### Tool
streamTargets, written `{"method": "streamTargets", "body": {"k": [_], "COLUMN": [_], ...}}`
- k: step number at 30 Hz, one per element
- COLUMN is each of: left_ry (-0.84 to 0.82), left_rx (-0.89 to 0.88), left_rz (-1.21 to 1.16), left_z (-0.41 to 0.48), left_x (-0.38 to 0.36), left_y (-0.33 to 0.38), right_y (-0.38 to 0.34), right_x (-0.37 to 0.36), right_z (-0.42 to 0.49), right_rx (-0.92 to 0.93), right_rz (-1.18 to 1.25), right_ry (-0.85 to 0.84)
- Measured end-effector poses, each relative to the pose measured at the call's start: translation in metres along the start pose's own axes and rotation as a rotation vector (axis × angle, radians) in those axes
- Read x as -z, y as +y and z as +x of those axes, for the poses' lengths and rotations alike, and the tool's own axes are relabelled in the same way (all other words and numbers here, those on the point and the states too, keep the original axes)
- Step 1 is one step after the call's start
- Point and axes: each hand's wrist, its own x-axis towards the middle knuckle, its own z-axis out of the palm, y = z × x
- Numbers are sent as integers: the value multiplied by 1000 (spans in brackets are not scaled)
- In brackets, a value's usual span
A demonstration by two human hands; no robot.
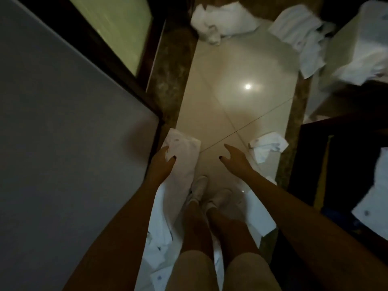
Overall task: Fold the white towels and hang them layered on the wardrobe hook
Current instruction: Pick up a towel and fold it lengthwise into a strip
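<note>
I am looking down at a tiled floor [235, 106] in dim light. My left hand [162, 162] grips a folded white towel [183, 156] that hangs down in front of my left leg. My right hand [235, 159] is held out over the floor with fingers spread, holding nothing. A small crumpled white towel [266, 147] lies on the floor just right of my right hand. More white towels lie around my feet [260, 215]. No wardrobe hook is in view.
A grey panel [63, 133] and a dark-framed glass door [117, 26] stand at the left. White towel heaps lie at the far end [222, 17] and at the upper right [304, 38]. Dark furniture [336, 160] with white cloth on it lines the right side.
</note>
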Motion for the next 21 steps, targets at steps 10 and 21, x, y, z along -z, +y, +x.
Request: {"method": "streamTargets", "body": {"k": [10,21], "left_ry": [-22,97], "left_rx": [133,233], "left_rz": [-88,-215], "left_z": [182,361], "left_x": [-96,-205], "left_y": [-136,-284], "right_y": [48,119], "right_x": [-146,-255], "right_z": [213,435], "right_rx": [27,139], "right_rz": [-98,-260], "right_ry": [-129,-64]}}
